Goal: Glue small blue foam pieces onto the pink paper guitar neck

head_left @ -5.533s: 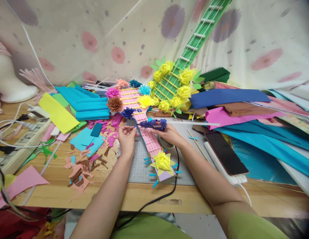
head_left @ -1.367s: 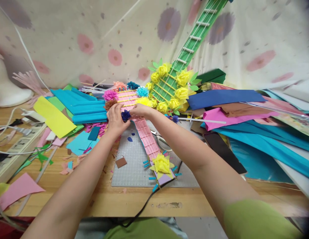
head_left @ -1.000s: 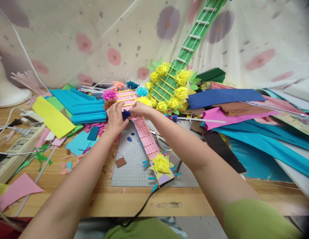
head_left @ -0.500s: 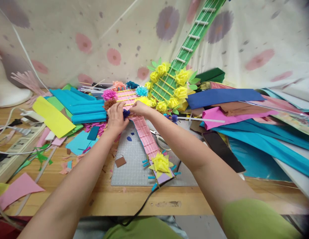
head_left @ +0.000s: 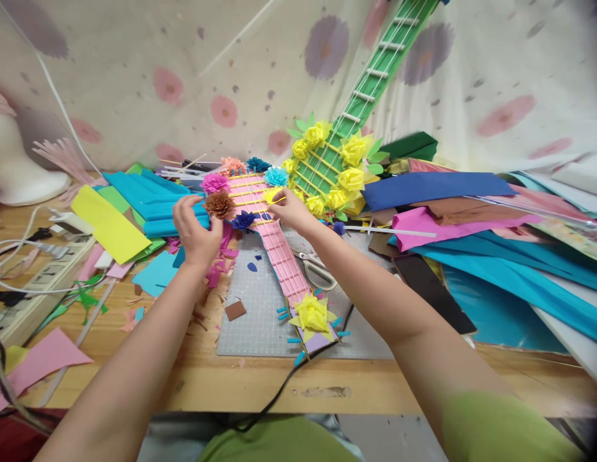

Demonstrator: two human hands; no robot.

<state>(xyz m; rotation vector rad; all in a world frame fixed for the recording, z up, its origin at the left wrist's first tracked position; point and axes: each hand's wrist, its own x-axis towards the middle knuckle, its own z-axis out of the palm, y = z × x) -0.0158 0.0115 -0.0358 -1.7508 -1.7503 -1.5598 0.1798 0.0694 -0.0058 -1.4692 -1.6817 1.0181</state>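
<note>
A pink paper guitar (head_left: 283,260) lies on the grey cutting mat (head_left: 253,333), its neck pointing toward me. Paper flowers ring its body: a brown one (head_left: 219,205), a magenta one (head_left: 214,183), a light blue one (head_left: 276,176) and a dark blue one (head_left: 243,221). My left hand (head_left: 196,234) is beside the brown flower with thumb and fingers apart, holding nothing. On the body's right side, the closed fingertips of my right hand (head_left: 293,212) are at a yellow flower (head_left: 272,194); whatever they pinch is hidden. A yellow rose (head_left: 312,314) sits on the guitar's head.
Behind stands a green paper guitar (head_left: 322,167) with yellow roses. Scissors (head_left: 318,269) lie right of the pink neck, a phone (head_left: 431,289) farther right. Crepe paper (head_left: 472,250) is piled on the right, blue sheets (head_left: 154,199) and a power strip (head_left: 43,289) on the left.
My left hand has come away leftward from the guitar body and opened, uncovering the brown and dark blue flowers. My right hand has shifted slightly right, off the dark blue flower.
</note>
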